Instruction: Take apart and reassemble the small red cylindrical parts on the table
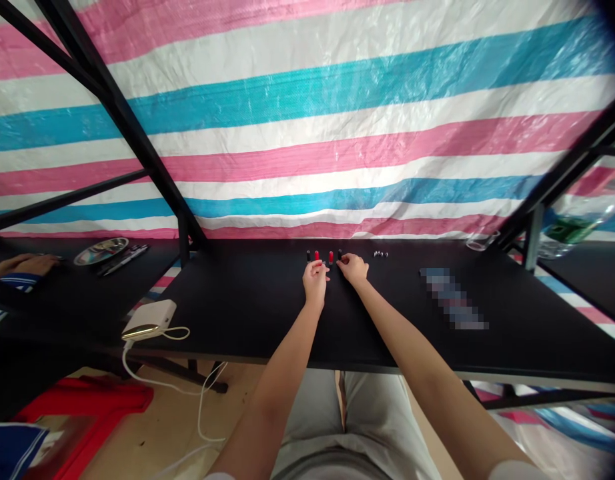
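Both my arms reach far forward over a black table. My left hand has its fingers curled and pinched on a small red piece. My right hand is also curled, with its fingertips at a small black piece. Just beyond the hands stands a short row of small red and black upright pieces, close together near the table's back edge. What each pinch holds is too small to name for sure.
A few tiny silvery bits lie right of the row. A white power bank with a cable sits at the front left corner. Another person's hand rests on the left table by a metal dish and pens. Black frame posts flank the table.
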A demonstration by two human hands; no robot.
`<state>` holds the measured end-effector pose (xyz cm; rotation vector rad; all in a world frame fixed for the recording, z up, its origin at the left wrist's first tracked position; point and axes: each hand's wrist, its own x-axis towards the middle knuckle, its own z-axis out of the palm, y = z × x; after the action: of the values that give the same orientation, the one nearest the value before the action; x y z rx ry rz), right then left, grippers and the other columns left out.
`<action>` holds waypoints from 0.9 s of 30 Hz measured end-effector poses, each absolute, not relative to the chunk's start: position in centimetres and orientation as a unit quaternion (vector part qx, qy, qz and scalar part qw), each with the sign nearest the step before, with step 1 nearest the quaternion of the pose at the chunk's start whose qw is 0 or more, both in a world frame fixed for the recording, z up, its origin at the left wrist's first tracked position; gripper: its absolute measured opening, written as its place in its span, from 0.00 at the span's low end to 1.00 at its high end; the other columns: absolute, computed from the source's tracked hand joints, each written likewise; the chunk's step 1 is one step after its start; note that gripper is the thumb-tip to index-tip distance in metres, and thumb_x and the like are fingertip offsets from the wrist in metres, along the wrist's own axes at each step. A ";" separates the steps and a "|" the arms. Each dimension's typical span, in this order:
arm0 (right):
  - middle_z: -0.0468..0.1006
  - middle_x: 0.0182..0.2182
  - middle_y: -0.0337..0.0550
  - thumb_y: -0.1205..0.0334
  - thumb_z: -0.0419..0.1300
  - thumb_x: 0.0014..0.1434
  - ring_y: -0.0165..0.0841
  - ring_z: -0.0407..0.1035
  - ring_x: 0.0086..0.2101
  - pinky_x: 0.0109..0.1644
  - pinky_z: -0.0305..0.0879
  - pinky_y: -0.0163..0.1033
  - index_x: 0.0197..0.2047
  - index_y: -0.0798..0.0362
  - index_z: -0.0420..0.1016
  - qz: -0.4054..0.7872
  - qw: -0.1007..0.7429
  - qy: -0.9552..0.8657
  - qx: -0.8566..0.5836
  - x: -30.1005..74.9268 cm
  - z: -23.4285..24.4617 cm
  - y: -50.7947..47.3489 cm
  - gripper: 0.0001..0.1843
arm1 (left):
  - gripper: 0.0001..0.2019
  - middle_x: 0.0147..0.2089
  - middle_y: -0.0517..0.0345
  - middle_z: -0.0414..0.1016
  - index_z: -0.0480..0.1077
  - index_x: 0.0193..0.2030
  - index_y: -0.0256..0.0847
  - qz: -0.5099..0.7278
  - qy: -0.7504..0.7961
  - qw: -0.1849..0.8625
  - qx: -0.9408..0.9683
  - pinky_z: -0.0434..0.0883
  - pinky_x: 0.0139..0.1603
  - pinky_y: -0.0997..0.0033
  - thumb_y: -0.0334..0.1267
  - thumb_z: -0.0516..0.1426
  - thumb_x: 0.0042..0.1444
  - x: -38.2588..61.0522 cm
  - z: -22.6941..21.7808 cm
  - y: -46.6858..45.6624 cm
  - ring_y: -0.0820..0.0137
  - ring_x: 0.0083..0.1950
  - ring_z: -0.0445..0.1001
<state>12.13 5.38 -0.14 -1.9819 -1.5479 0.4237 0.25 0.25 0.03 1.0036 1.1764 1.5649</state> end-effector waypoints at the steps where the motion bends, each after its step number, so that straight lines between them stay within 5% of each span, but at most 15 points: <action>1: 0.76 0.35 0.41 0.57 0.58 0.51 0.36 0.66 0.40 0.46 0.55 0.45 0.36 0.49 0.74 0.154 0.287 -0.583 -0.744 12.1 -0.1 5.4 0.09 | 0.11 0.30 0.57 0.72 0.66 0.40 0.37 0.634 0.477 0.453 0.407 0.62 0.24 0.79 0.38 0.55 0.50 0.3 0.0 0.3 0.79 0.21 0.66; 6: 0.74 0.36 0.42 0.56 0.60 0.48 0.38 0.64 0.42 0.45 0.56 0.45 0.37 0.49 0.73 0.128 0.296 -0.595 -0.736 12.6 0.2 4.2 0.12 | 0.10 0.30 0.57 0.72 0.66 0.39 0.36 0.630 0.486 0.452 0.405 0.62 0.23 0.79 0.39 0.55 0.50 0.2 -0.1 0.4 0.80 0.21 0.66; 15: 0.75 0.34 0.44 0.60 0.49 0.55 0.34 0.66 0.36 0.43 0.57 0.41 0.40 0.53 0.72 0.071 0.462 -0.607 -0.642 12.7 -1.0 -0.4 0.13 | 0.09 0.25 0.57 0.70 0.69 0.32 0.35 0.623 0.492 0.424 0.437 0.64 0.24 0.78 0.41 0.55 0.51 0.4 0.1 0.0 0.78 0.22 0.66; 27: 0.75 0.38 0.45 0.63 0.47 0.56 0.35 0.66 0.39 0.46 0.54 0.41 0.41 0.54 0.71 0.071 0.424 -0.623 -0.654 12.7 -0.5 -0.7 0.14 | 0.10 0.24 0.59 0.70 0.69 0.31 0.35 0.626 0.492 0.413 0.442 0.64 0.24 0.78 0.42 0.55 0.50 0.3 -0.1 0.0 0.79 0.20 0.65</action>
<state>12.68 -0.68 -0.50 -1.6353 -1.5591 0.1781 0.32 -0.02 -0.07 1.1114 1.2377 1.5751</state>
